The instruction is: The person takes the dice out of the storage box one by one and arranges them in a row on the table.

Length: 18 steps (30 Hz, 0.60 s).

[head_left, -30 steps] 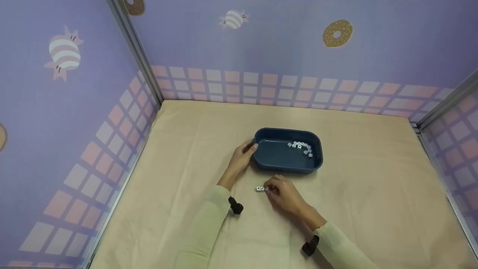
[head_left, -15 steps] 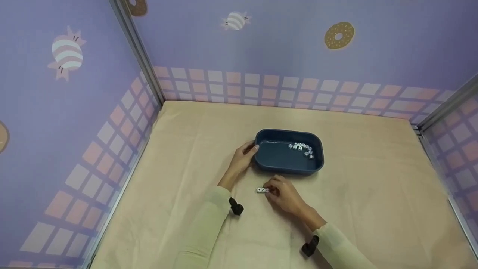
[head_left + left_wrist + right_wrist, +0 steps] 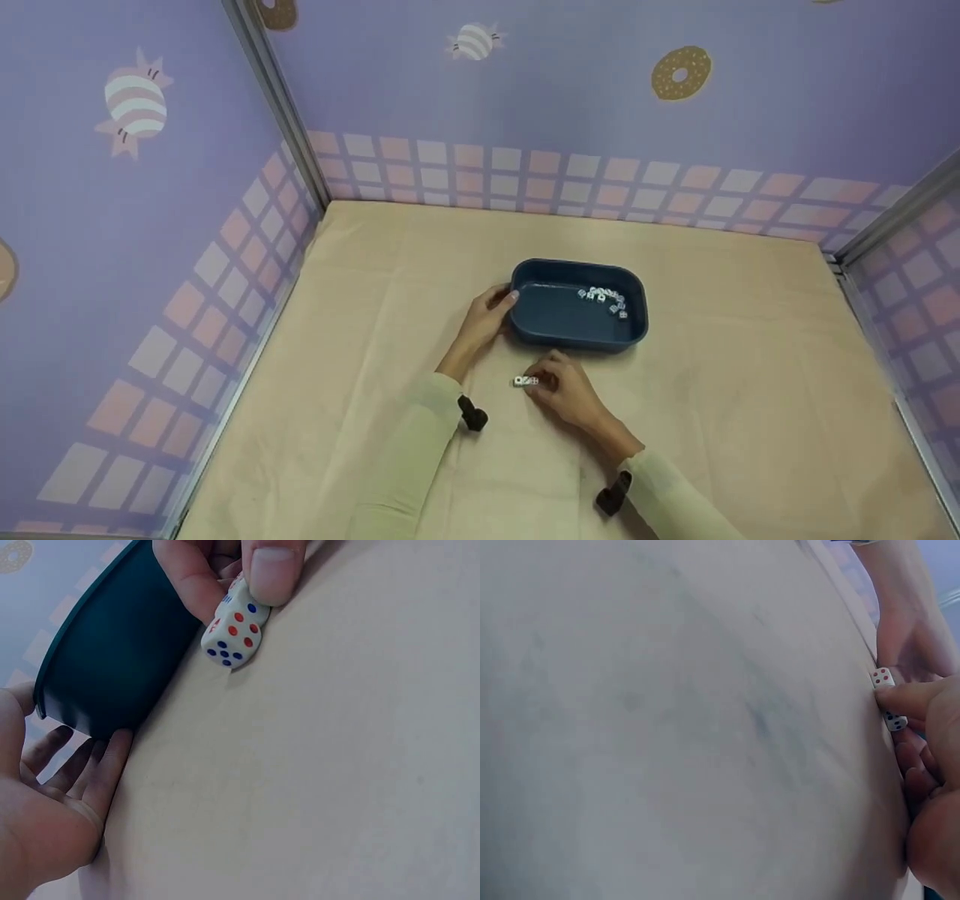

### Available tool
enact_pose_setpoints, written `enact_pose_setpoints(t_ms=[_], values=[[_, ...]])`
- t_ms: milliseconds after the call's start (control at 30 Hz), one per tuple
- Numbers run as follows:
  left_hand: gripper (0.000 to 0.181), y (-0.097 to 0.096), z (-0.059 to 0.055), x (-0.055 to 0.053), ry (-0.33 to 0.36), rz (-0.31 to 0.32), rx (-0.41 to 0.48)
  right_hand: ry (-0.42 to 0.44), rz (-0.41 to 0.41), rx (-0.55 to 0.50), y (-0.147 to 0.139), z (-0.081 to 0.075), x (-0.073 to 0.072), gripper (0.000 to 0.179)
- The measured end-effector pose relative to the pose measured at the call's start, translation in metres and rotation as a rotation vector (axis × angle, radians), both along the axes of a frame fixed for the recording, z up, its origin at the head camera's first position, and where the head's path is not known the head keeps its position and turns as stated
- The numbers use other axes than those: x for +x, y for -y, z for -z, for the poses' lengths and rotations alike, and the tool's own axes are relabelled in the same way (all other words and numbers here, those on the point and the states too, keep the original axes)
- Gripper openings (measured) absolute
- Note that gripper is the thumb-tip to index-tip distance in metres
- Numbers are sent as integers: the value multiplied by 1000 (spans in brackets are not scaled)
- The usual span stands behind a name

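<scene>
A short row of white dice [image 3: 525, 381] lies on the cloth in front of a dark blue tray [image 3: 555, 319]. My right hand [image 3: 568, 388] pinches the row between thumb and forefinger at its right end. Red and blue pips show on the nearest die [image 3: 229, 641] in the left wrist view; the far end of the row is hidden by the fingers. At the tray's left end, my left hand [image 3: 481, 324] grips the wall, thumb [image 3: 16, 701] at the rim and fingers against the outside.
Several more dice [image 3: 601, 298] sit inside the tray towards its right side. A beige cloth [image 3: 750, 360] covers the table. Patterned purple walls [image 3: 570, 82] stand at the back and both sides, with metal posts [image 3: 281, 97] at the corners.
My right hand has shifted slightly left along the row, and more of the dice now show beside its fingertips. My left hand keeps its hold on the tray.
</scene>
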State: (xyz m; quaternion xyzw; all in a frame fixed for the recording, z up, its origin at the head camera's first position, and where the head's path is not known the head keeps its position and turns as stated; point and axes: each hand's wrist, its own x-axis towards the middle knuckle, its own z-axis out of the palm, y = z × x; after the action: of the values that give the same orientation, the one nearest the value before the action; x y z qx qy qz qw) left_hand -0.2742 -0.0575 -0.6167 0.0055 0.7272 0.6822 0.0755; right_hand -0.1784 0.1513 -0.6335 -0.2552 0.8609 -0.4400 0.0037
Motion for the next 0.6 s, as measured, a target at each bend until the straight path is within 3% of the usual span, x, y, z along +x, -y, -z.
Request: enact_pose_setpoints(t_ms=[600], values=[[59,0,-2,-3,16,14,27,-53,18,-8,2,2,0,13]])
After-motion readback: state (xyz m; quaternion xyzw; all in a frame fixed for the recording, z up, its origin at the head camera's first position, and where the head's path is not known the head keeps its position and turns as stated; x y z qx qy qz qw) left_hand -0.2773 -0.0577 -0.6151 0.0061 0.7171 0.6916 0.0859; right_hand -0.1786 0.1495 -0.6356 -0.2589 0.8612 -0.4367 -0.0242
